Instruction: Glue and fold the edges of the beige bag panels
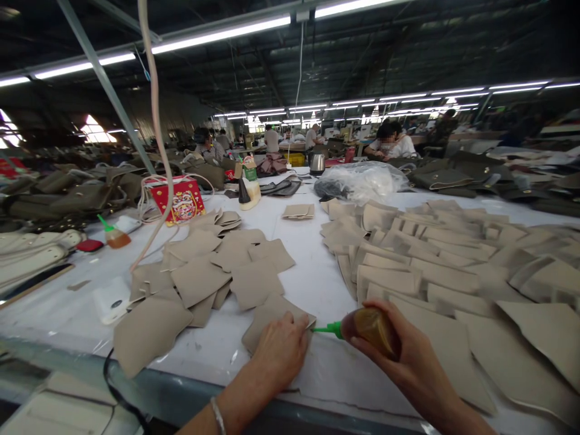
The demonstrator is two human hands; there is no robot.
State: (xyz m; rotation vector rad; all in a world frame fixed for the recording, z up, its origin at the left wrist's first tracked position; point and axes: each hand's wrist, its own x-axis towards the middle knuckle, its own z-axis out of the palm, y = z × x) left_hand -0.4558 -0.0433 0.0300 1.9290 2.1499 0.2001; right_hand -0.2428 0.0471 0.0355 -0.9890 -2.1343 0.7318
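Observation:
My left hand [280,350] lies on a beige leather piece [267,314] near the table's front edge, fingers curled down on it. My right hand [399,356] is wrapped round a small amber glue bottle [374,329]. The bottle's green nozzle [328,329] points left and touches the right edge of that piece. Several more beige pieces [203,278] lie spread to the left, and overlapping rows of them [417,260] fill the right side.
On the white table [312,272] stand a red patterned box [179,199], a second glue bottle [113,235], a bottle [249,184], a kettle [317,163] and a plastic bag [362,181]. A cable [156,121] hangs at left. Other people work at far tables.

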